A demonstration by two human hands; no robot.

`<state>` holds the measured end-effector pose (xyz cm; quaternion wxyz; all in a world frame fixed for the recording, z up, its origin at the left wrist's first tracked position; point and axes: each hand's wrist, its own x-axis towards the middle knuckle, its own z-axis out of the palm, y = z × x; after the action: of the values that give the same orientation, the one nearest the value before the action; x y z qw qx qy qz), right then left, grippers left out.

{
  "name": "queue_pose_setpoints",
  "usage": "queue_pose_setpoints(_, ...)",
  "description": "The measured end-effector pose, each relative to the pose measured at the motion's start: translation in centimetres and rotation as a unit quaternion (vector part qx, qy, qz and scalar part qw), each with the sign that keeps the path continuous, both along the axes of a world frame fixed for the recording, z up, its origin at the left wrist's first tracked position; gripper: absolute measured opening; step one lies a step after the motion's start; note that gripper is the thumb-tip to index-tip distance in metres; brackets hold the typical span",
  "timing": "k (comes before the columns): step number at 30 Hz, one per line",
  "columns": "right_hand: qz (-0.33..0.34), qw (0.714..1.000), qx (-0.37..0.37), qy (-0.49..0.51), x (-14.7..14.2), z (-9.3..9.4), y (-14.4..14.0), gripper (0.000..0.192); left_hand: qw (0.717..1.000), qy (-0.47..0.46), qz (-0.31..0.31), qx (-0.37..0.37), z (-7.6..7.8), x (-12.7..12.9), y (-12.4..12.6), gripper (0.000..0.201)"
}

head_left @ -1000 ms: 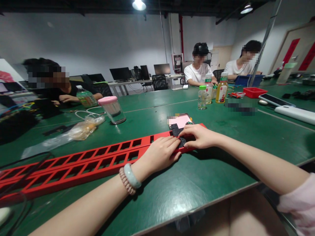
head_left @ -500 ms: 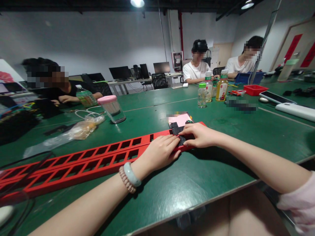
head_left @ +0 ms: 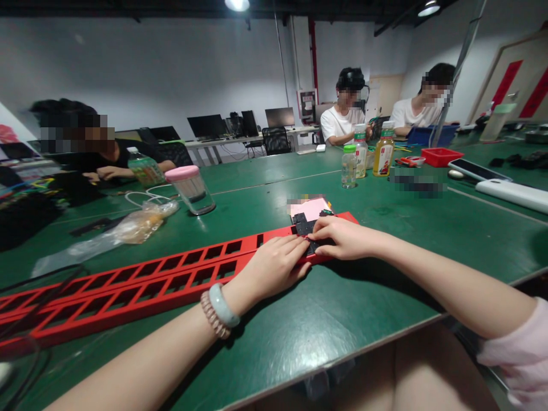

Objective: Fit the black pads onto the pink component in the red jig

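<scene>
A long red slotted frame (head_left: 148,273), with two rows of square openings, lies across the green table. My left hand (head_left: 274,264) rests over its right part, fingers extended on top and thumb along the near side, holding it. At the fingertips are flat black plastic pieces (head_left: 305,226) set on the frame. My right hand (head_left: 338,237) is closed in a pinch on a black piece there, its thumb and index finger close to my left fingertips. Fingers hide most of that piece. Just behind lies a pink pad (head_left: 315,208).
A pink-lidded jar (head_left: 192,191) and a clear plastic bag (head_left: 128,228) lie beyond the frame. Several bottles (head_left: 383,151), a red tray (head_left: 442,157) and a white device (head_left: 514,193) stand farther right. Three people sit around the table. Dark cables (head_left: 38,337) cross the frame's left end.
The view has shifted slightly, so most things sit a little farther left. Both hands keep nearly the same hold at the black pieces. One person across the table has raised a hand.
</scene>
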<state>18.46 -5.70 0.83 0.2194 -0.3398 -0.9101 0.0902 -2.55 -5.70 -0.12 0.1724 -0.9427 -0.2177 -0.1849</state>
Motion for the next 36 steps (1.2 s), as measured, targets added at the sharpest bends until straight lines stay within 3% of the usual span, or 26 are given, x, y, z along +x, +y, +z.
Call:
queue_pose_setpoints(14,0.007,1.0,-0.012,-0.001,0.0,0.0,-0.3,0.031,1.0,-0.002,-0.005,-0.008,-0.2,-0.1,-0.1,0.033)
queue_pose_setpoints(23,0.002,1.0,0.007,-0.015,-0.3,-0.5,-0.2,0.021,1.0,-0.001,-0.014,0.002,0.0,0.0,-0.5,0.033)
queue_pose_setpoints(31,-0.015,0.999,0.014,0.043,-0.8,-0.8,-0.2,0.019,1.0,0.008,-0.015,-0.007,-0.1,-0.3,-0.5,0.03)
queue_pose_setpoints(36,-0.034,0.993,0.048,0.103,-1.0,-1.5,0.5,0.026,1.0,0.019,-0.012,-0.009,-0.2,-0.4,-0.5,0.03)
